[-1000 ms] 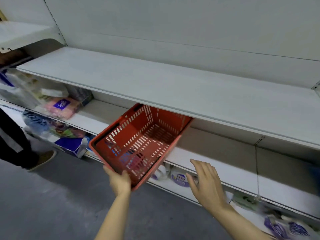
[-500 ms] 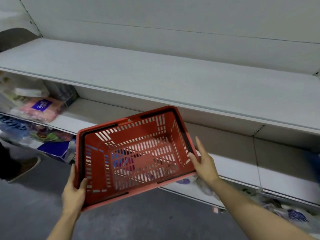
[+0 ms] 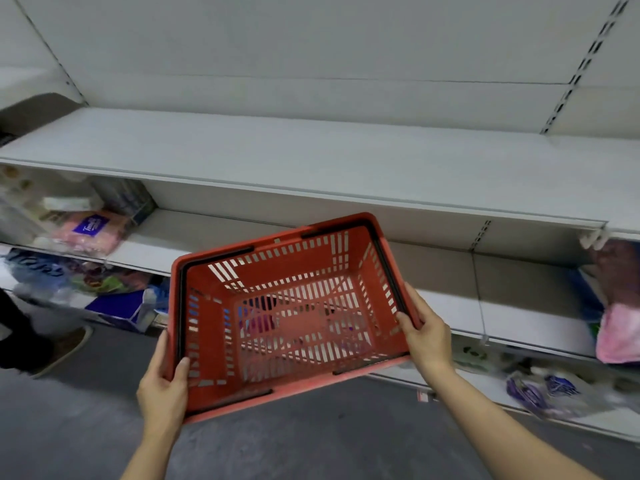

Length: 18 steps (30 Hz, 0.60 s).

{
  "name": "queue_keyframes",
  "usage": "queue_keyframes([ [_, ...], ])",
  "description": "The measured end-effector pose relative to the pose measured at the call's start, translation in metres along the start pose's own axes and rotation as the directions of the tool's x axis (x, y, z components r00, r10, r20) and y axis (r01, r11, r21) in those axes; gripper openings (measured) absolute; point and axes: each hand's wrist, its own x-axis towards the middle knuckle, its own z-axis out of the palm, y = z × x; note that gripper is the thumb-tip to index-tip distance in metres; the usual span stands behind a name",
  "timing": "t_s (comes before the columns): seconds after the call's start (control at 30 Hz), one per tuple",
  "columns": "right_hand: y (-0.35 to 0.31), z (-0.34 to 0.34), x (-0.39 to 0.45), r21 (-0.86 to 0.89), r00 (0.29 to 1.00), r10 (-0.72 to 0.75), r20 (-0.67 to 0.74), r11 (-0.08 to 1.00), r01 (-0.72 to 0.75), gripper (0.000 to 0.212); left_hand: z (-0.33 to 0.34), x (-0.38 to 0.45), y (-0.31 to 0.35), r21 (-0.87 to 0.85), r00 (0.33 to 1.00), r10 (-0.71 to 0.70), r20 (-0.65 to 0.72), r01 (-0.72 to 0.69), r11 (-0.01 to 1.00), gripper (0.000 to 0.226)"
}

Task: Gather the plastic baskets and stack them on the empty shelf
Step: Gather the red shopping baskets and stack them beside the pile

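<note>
Both hands grip one red plastic shopping basket (image 3: 294,317) by its two short ends. The left hand (image 3: 162,386) wraps the near-left rim, thumb hooked inside over the black handle bar, the other fingers hidden beneath. The right hand (image 3: 427,332) clamps the right rim, fingers curled over the edge into the basket.

The basket is held in the air, open side up and tilted, its long axis running left to right between the palms, roughly along the shelf fronts. It is empty; through its slotted floor show only blurred colours from below. It hangs in front of the middle shelf and below the front lip of the bare upper shelf (image 3: 311,157), which lies up and away from the fingers. Neither hand is clearly nearer that shelf; the right side sits slightly higher and farther in.

The likely move is a lift up and forward, the basket's floor needing to clear the shelf's lip before it sets down. The wide white board, with only its back panel above in view, seems to offer room for a stack.

Packaged tissue (image 3: 90,226) sits on the shelf at left, more goods crowd the lower tiers, and a bystander's shoe (image 3: 65,348) rests on the grey floor.
</note>
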Motion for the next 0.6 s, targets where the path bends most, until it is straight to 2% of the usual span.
queue_keyframes([
  [0.13,-0.005,-0.029,-0.036,0.035,1.000,-0.003,-0.018,0.999,0.004,0.057,-0.022,-0.044,0.000,0.020,1.000,-0.001,-0.017,0.001,1.000,0.070],
  [0.27,-0.008,-0.067,-0.079,0.042,0.998,-0.040,-0.054,0.998,0.042,0.053,-0.045,-0.110,0.030,-0.019,0.997,0.042,-0.061,-0.043,0.999,0.068],
  [0.43,-0.023,-0.131,-0.134,0.083,0.991,-0.107,-0.075,0.990,0.113,0.055,-0.081,-0.198,0.081,-0.104,0.982,0.150,-0.115,-0.162,0.981,0.062],
  [0.6,-0.054,-0.194,-0.166,0.119,0.967,-0.232,-0.108,0.962,0.244,0.054,-0.115,-0.253,0.127,-0.138,0.958,0.230,-0.171,-0.255,0.957,0.063],
])
